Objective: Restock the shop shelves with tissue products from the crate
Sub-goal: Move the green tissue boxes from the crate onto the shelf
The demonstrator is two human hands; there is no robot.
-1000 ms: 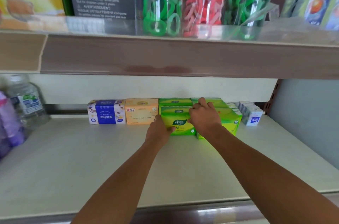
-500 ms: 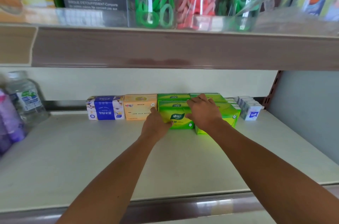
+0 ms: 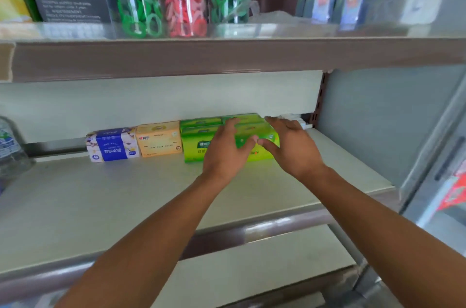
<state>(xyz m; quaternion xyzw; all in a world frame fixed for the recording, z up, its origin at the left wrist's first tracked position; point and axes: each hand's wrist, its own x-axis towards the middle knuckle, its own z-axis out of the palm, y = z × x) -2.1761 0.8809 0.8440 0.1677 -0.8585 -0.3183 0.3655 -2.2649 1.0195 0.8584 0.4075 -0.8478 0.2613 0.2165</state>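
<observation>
1. The fingers (image 3: 234,122) of the left hand (image 3: 225,154) are lying spread and fairly straight over the front green tissue packs (image 3: 194,144), clamping nothing.
2. The right hand (image 3: 293,149) is hovering beside it with fingers apart; contact with the packs is unclear.
3. The packs are sitting at the back of the shelf (image 3: 100,207), touching the orange tissue pack (image 3: 159,138), which sits just beside the blue tissue pack (image 3: 112,144).
4. They are likely light, soft and film-slippery, so holding the short ends looks safest.

We see tissue packs (image 3: 199,141) beneath our left hand (image 3: 225,154) and right hand (image 3: 292,149) at the shelf's (image 3: 126,202) back; two more packs (image 3: 158,139) sit left of them.
</observation>
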